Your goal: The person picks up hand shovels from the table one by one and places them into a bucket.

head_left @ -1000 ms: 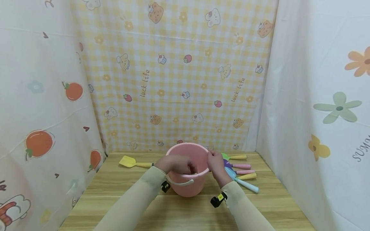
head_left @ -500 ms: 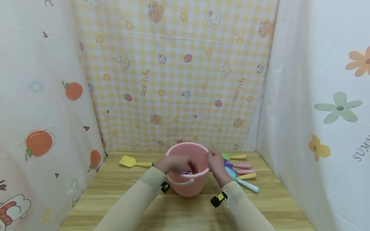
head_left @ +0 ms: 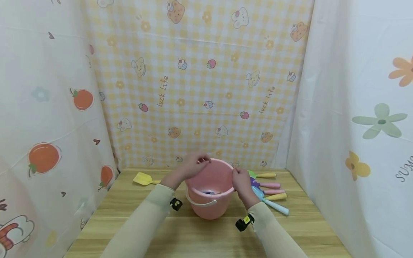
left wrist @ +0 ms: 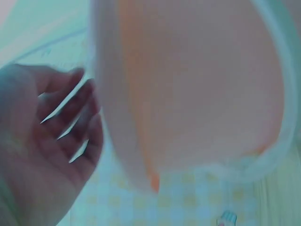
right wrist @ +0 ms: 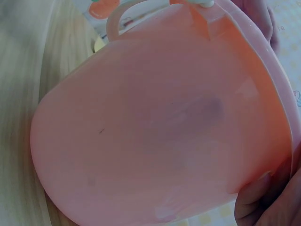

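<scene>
- Lifting out of the round pink plastic bucket (head_left: 211, 186), the left hand (head_left: 190, 167) now hovers empty, grip loose, over its rim.
- Right hand (head_left: 240, 179) keeps pinching the rim, steadying it on the wooden desk (head_left: 206, 236).

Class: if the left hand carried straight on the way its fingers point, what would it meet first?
Probably the far rim of the pink bucket; the left hand hovers open beside it, fingers aimed across the rim. Depth is unclear.
</scene>
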`<state>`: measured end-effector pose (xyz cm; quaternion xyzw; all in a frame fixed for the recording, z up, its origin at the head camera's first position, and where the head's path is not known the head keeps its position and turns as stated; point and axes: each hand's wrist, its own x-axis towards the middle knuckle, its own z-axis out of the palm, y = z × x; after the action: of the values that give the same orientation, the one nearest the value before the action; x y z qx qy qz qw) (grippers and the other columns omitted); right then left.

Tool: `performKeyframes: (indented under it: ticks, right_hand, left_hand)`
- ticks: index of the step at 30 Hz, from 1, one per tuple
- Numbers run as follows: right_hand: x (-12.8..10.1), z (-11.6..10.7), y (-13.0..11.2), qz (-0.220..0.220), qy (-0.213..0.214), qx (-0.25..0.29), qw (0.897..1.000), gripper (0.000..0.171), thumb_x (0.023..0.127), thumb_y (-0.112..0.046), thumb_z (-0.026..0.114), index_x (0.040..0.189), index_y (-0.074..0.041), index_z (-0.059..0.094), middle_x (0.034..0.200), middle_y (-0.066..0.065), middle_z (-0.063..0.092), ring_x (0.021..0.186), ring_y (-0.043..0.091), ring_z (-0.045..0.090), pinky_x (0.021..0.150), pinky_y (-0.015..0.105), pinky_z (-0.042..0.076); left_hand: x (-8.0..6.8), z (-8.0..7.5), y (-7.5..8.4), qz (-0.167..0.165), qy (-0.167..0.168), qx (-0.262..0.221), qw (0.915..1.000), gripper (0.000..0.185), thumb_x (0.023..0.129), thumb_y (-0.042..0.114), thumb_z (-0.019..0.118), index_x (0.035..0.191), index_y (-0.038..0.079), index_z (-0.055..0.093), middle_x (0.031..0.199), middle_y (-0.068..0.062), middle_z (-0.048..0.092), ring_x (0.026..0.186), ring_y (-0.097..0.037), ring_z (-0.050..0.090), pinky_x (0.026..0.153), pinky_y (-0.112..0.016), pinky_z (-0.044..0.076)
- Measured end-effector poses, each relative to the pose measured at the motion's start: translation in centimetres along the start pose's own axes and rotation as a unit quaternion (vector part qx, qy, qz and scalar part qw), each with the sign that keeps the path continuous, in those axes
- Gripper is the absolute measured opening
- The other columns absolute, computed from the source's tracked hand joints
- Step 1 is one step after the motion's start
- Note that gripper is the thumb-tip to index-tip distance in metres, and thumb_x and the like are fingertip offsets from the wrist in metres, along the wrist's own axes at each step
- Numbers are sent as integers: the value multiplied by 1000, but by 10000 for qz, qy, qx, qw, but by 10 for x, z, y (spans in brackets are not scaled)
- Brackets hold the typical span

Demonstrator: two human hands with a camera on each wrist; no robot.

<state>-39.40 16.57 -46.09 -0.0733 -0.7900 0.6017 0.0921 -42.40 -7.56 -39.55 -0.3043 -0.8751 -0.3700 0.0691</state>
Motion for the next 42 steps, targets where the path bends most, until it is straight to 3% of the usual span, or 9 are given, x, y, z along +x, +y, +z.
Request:
performKeyframes:
  ticks: [3, 6, 12, 19, 25, 33, 38, 42]
  right_hand:
    - [0, -1, 0, -17, -7, 28, 10000, 50, 114, -25, 47, 154, -1, 63, 131, 25, 73, 70, 27, 67, 52, 27, 52]
    - [0, -1, -1, -33, -8, 58, 10000, 49, 114, -25, 47, 154, 0, 63, 128, 25, 74, 66, 24, 65, 52, 27, 51]
    - [0, -1, 0, -16, -61, 93, 9999, 49, 114, -24, 47, 154, -1, 63, 130, 24, 73, 73, 31, 69, 53, 28, 52]
    - [1, -1, 1, 11, -2, -23, 10000, 48, 114, -23, 46, 152, 0, 64, 133, 25, 73, 62, 22, 61, 50, 27, 49]
    - [0, -1, 0, -46, 58, -32, 10000, 46, 113, -22, 47, 147, -1, 69, 119, 25, 75, 55, 14, 53, 48, 26, 47]
    - [-1, 0, 0, -13, 58, -49, 10000, 49, 113, -22, 47, 154, 2, 62, 140, 28, 69, 65, 27, 63, 48, 27, 48]
    - [1, 0, 1, -30, 82, -40, 10000, 49, 113, -22, 47, 153, 2, 62, 139, 28, 69, 72, 35, 68, 48, 27, 49]
    - [1, 0, 1, -17, 40, -41, 10000, 49, 114, -23, 46, 154, 1, 62, 137, 27, 71, 71, 34, 68, 49, 27, 50]
  left_hand:
    - [-3, -16, -11, -227, 681, -183, 9973, 17, 111, 23, 65, 119, 15, 79, 115, -3, 77, 105, -23, 72, 94, -48, 62]
    - [-9, -29, -26, -460, 1081, -107, 9930, 19, 113, 27, 64, 119, 18, 79, 114, -1, 76, 105, -23, 71, 94, -49, 62]
    - [-23, -41, -57, -783, 1303, -279, 9880, 20, 114, 26, 63, 121, 15, 77, 117, -8, 76, 107, -25, 69, 93, -48, 61]
    - [-36, -41, -91, -1182, 1418, -306, 9823, 20, 114, 25, 61, 121, 12, 75, 117, -10, 74, 108, -28, 67, 90, -47, 60]
    - [-42, -37, -114, -1325, 1301, -8, 9826, 19, 113, 20, 63, 121, 9, 76, 119, -10, 74, 109, -29, 67, 94, -50, 59]
    - [-52, -28, -136, -1621, 910, 301, 9821, 26, 113, 23, 62, 128, 5, 75, 124, -14, 75, 118, -35, 69, 103, -57, 57]
    - [-58, -19, -153, -1668, 554, 345, 9838, 33, 114, 26, 61, 132, 1, 72, 130, -19, 73, 124, -41, 68, 108, -61, 55]
    - [-64, -14, -166, -1760, 362, 418, 9828, 42, 114, 29, 59, 144, 0, 66, 146, -24, 67, 136, -47, 61, 115, -65, 49]
